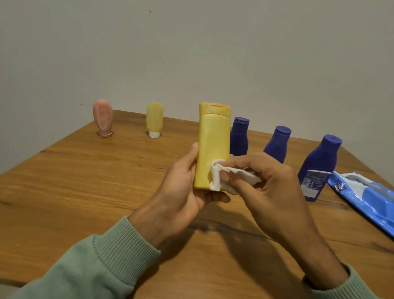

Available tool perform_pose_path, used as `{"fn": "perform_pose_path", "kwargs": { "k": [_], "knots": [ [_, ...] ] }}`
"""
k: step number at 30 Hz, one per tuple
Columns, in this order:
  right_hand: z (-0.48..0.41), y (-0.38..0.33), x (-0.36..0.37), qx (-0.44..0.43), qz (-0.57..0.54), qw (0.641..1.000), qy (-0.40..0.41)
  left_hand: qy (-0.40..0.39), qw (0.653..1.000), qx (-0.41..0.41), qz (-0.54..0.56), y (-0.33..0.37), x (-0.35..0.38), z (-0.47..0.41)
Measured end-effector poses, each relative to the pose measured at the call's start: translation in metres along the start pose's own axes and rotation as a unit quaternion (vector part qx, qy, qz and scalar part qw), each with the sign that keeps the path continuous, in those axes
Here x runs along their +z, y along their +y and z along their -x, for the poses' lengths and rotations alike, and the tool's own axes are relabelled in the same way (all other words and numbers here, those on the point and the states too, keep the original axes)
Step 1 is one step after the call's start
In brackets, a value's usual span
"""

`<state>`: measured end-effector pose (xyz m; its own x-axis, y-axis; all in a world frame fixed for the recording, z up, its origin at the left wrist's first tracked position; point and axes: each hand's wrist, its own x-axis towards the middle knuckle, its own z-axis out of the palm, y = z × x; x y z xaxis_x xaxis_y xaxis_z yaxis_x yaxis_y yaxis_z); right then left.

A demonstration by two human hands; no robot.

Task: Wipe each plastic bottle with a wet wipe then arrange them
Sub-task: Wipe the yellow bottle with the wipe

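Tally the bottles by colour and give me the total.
Blue bottles: 3
Yellow bottles: 2
Pink bottle: 1
Total: 6
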<state>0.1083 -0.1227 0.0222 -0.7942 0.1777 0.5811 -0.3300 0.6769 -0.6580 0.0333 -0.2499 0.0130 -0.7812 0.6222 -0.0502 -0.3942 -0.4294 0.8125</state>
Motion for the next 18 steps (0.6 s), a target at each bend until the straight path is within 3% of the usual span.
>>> {"fn": "perform_pose_path", "kwargs": {
  "k": [5, 10, 16, 18],
  "knots": [
    [0.001, -0.001, -0.003, -0.014, 0.031, 0.999, 0.024, 0.002, 1.0, 0.004, 0.007, -0.002, 0.002, 0.002],
    [0.006, -0.01, -0.003, -0.036, 0.102, 0.993, -0.049, 0.005, 0.999, -0.001, 0.048, -0.003, 0.002, 0.002],
    [0.007, -0.012, -0.001, -0.068, 0.151, 0.986, 0.009, -0.001, 0.998, 0.008, 0.055, -0.008, 0.004, 0.003],
    [0.008, -0.015, -0.001, -0.074, 0.134, 0.988, -0.028, -0.004, 0.999, -0.001, 0.052, -0.008, 0.003, 0.002]
  ]
}}
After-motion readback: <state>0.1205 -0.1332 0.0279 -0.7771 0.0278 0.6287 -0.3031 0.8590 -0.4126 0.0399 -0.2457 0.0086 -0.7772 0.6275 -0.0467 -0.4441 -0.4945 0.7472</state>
